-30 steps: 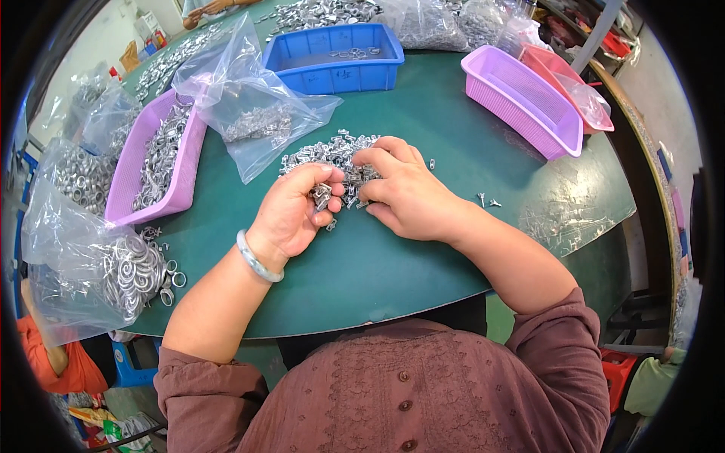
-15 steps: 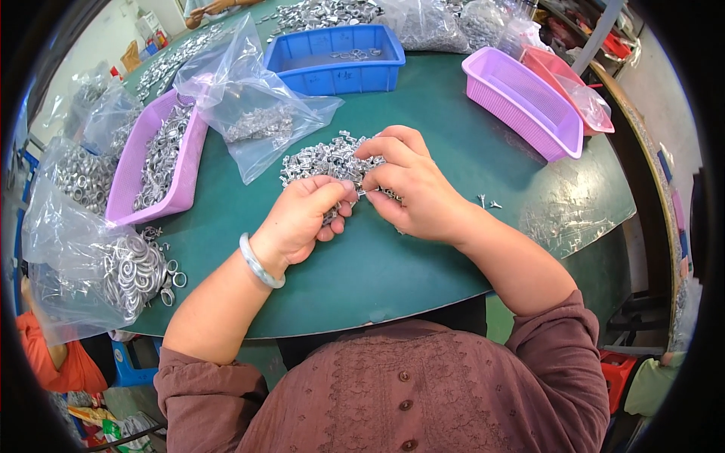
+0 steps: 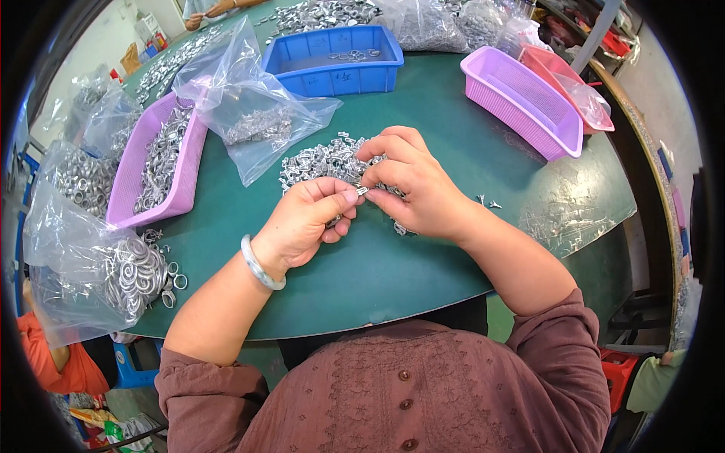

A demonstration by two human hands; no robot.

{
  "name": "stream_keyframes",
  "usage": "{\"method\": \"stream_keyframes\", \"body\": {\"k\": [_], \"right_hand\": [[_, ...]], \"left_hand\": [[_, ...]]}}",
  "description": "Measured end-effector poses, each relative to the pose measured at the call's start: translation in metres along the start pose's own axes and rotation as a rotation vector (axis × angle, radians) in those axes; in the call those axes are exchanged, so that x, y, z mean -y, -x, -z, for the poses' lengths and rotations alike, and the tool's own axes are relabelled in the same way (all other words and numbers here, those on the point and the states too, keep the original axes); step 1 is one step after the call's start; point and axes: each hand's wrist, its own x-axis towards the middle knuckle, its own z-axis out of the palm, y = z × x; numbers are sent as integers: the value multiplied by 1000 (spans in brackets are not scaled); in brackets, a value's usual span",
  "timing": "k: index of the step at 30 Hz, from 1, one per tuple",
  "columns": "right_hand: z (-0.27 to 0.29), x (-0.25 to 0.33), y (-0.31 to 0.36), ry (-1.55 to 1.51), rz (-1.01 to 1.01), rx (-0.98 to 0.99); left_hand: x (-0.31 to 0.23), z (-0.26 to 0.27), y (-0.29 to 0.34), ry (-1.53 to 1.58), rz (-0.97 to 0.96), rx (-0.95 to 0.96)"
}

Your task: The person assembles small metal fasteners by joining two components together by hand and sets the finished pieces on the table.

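Between the fingertips of both hands is a small silver metal part [image 3: 362, 191]. My left hand [image 3: 313, 215], with a pale bangle [image 3: 260, 264] on its wrist, pinches it between thumb and forefinger; the other fingers curl in, and more metal shows near them. From the other side my right hand [image 3: 415, 185] closes thumb and forefinger on the same part. A pile of similar small silver parts [image 3: 321, 162] lies on the green table [image 3: 423, 264] just beyond and partly beneath my hands.
Left stands a pink basket [image 3: 189, 162] of metal pieces, beside clear bags [image 3: 60, 249] of rings. Another clear bag [image 3: 249, 158] with small parts lies behind the pile. A blue tray [image 3: 340, 79] and a purple basket [image 3: 521, 113] stand farther back. Two loose parts [image 3: 495, 204] lie right.
The small metal part now shows more clearly between the fingertips, and my right thumb and forefinger have shifted slightly. The rest of the table looks the same.
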Motion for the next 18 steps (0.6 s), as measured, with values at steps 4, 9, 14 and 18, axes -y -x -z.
{"method": "stream_keyframes", "body": {"k": [4,9,14,18], "right_hand": [[0,0,-1,0,6,-5],[2,-1,-1,-22,23,2],[-2,-6,3,108,-75,70],[-7,-6,7,238,-147,133]], "left_hand": [[0,-2,1,11,-13,-34],[-3,-3,0,44,-54,-68],[-3,7,-3,287,-117,-63],[-8,6,-3,363,-130,-16]]}}
